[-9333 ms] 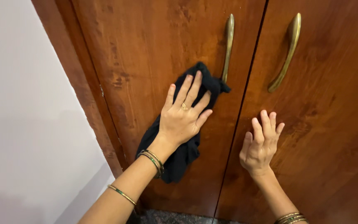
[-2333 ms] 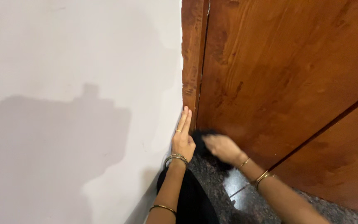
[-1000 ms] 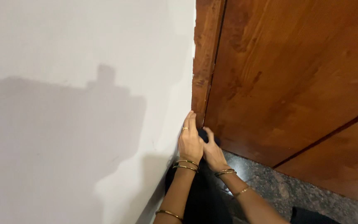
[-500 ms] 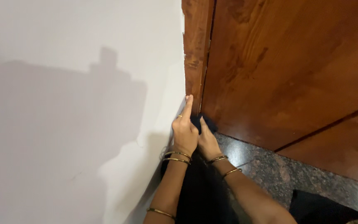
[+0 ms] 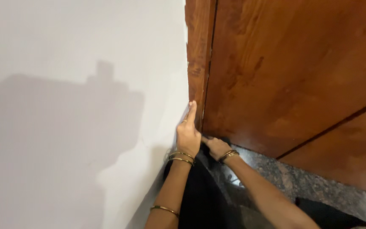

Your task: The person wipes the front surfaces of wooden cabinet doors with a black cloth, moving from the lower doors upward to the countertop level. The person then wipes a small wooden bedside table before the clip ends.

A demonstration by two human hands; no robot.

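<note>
My left hand (image 5: 188, 131) presses flat against the brown wooden frame (image 5: 198, 55) where it meets the white wall, fingers straight and pointing up. Just to its right and lower, my right hand (image 5: 215, 146) is closed on a black cloth (image 5: 224, 139) at the bottom corner of the wooden door (image 5: 284, 72), close to the floor. Most of the cloth is hidden behind my hands. Gold bangles ring both wrists.
A white wall (image 5: 77, 110) fills the left half, with my shadow on it. Dark speckled stone floor (image 5: 310, 186) runs below the door. A second door panel (image 5: 352, 148) lies to the right. My dark clothing shows at the bottom.
Since long ago I have dropped from wiping the door near its handles to its bottom left corner. Over the last second both hands stay at the frame's base, drifting slightly.
</note>
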